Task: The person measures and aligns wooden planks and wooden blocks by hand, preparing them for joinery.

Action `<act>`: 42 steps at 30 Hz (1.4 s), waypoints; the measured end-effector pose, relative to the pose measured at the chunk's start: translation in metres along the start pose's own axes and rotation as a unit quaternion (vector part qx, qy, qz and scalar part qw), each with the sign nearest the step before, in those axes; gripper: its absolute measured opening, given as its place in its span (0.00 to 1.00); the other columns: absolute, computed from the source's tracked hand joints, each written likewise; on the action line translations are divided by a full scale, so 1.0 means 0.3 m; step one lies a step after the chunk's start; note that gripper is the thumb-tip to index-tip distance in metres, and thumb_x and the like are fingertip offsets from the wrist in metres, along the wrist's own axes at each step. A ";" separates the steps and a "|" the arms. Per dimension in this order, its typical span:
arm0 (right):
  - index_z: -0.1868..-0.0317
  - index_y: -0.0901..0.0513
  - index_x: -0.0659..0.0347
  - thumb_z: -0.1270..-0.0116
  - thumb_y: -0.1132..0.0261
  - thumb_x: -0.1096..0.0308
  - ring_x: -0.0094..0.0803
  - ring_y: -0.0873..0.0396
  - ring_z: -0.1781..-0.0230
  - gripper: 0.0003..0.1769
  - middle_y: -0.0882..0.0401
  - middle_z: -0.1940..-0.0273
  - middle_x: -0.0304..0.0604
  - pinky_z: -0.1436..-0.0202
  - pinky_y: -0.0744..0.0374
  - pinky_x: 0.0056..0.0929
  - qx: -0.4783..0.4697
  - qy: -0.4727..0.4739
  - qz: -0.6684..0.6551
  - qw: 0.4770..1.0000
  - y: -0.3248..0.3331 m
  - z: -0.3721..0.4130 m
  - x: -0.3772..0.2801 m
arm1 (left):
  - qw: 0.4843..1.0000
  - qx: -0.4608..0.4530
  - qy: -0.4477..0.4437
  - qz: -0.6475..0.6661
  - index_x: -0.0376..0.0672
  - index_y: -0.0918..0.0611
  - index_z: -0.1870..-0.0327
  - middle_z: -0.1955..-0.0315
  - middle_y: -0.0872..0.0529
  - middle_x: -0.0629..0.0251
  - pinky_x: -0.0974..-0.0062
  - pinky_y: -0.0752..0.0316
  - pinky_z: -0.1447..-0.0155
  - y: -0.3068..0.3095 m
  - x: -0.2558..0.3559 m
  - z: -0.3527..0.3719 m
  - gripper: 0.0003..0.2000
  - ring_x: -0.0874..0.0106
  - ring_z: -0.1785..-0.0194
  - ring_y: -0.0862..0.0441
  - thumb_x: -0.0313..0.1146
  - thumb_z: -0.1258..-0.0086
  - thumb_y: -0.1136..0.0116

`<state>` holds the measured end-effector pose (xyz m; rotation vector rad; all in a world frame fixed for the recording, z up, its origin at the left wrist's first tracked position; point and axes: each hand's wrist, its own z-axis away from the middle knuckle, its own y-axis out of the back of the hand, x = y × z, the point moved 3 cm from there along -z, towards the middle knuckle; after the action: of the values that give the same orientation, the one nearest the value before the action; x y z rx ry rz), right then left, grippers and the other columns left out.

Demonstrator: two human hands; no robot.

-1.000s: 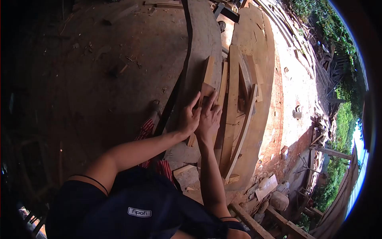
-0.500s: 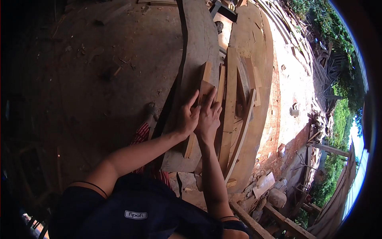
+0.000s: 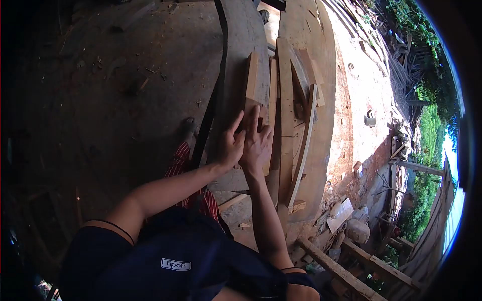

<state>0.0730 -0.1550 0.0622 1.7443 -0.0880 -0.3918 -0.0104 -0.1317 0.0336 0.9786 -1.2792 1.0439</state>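
My right hand (image 3: 256, 143) presses down on a small brown block (image 3: 252, 104), most of which its fingers hide. The block rests on a long wooden strip (image 3: 251, 75) lying lengthwise on a thick slab bench (image 3: 243, 37). My left hand (image 3: 231, 147) is against the right one, fingers stretched forward along the strip's left side; whether they touch the block cannot be made out. Right of my hands, several loose wooden strips (image 3: 286, 108) lie side by side, one of them a thin slanting lath (image 3: 304, 145).
A second wide slab (image 3: 321, 150) with a curved edge supports the loose strips. Dark floor with scraps (image 3: 145, 83) spreads to the left. Timber beams (image 3: 341, 268), a pale sheet (image 3: 340, 215) and rubble are at lower right, with stacked wood (image 3: 359, 30) beyond.
Both hands and the brown block have slid back along the strip toward my body, exposing more of its far end. The view has also shifted slightly.
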 end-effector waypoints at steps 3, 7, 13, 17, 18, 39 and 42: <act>0.24 0.43 0.44 0.40 0.39 0.63 0.48 0.28 0.61 0.43 0.33 0.61 0.51 0.63 0.23 0.41 -0.057 -0.001 0.005 0.998 0.068 0.275 -0.039 | 0.997 0.012 0.016 -0.081 0.33 0.39 0.28 0.30 0.36 0.45 0.67 0.44 0.25 0.044 -0.004 0.324 0.26 0.59 0.26 0.39 0.24 0.27 0.53; 0.23 0.46 0.44 0.41 0.39 0.64 0.49 0.29 0.60 0.45 0.33 0.61 0.52 0.63 0.23 0.41 -0.093 -0.014 -0.022 0.995 0.087 0.348 -0.055 | 0.994 -0.012 0.065 -0.082 0.33 0.37 0.29 0.31 0.34 0.47 0.64 0.45 0.25 0.075 0.024 0.405 0.27 0.56 0.26 0.39 0.22 0.30 0.51; 0.22 0.50 0.47 0.42 0.37 0.63 0.51 0.28 0.57 0.48 0.33 0.59 0.54 0.63 0.23 0.41 -0.052 0.024 -0.019 0.998 0.003 -0.087 -0.031 | 0.998 0.030 0.019 -0.058 0.30 0.35 0.31 0.33 0.31 0.46 0.70 0.39 0.28 0.033 -0.017 -0.048 0.26 0.62 0.29 0.33 0.26 0.30 0.49; 0.22 0.49 0.42 0.41 0.36 0.59 0.52 0.27 0.53 0.47 0.31 0.56 0.55 0.60 0.23 0.45 -0.023 0.002 -0.013 1.000 -0.087 -0.470 -0.005 | 0.994 0.052 0.009 0.099 0.34 0.35 0.30 0.33 0.29 0.49 0.74 0.36 0.31 -0.025 -0.012 -0.479 0.27 0.67 0.33 0.29 0.24 0.31 0.51; 0.23 0.49 0.41 0.42 0.36 0.59 0.53 0.27 0.53 0.48 0.31 0.55 0.55 0.59 0.22 0.46 -0.018 0.002 -0.020 1.000 -0.106 -0.551 0.008 | 0.992 0.049 0.006 0.116 0.34 0.35 0.29 0.33 0.29 0.50 0.74 0.36 0.31 -0.043 -0.031 -0.577 0.27 0.67 0.33 0.29 0.25 0.31 0.51; 0.23 0.47 0.40 0.45 0.37 0.62 0.47 0.28 0.63 0.48 0.34 0.62 0.52 0.66 0.23 0.40 -0.049 0.008 -0.015 0.999 0.078 0.290 0.024 | 0.995 0.016 -0.026 -0.093 0.34 0.36 0.29 0.32 0.32 0.46 0.68 0.40 0.27 -0.003 -0.019 0.319 0.26 0.60 0.28 0.35 0.26 0.29 0.48; 0.22 0.49 0.39 0.44 0.37 0.64 0.49 0.27 0.62 0.48 0.34 0.61 0.53 0.65 0.23 0.42 -0.038 0.007 -0.022 0.999 0.031 0.136 0.026 | 0.998 0.020 0.003 -0.059 0.33 0.35 0.30 0.32 0.31 0.47 0.69 0.39 0.28 -0.010 -0.017 0.171 0.26 0.61 0.28 0.35 0.26 0.30 0.48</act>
<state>0.0692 -0.1974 0.0629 1.6756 -0.0234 -0.4099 -0.0204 -0.1823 0.0313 1.0676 -1.1841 0.9829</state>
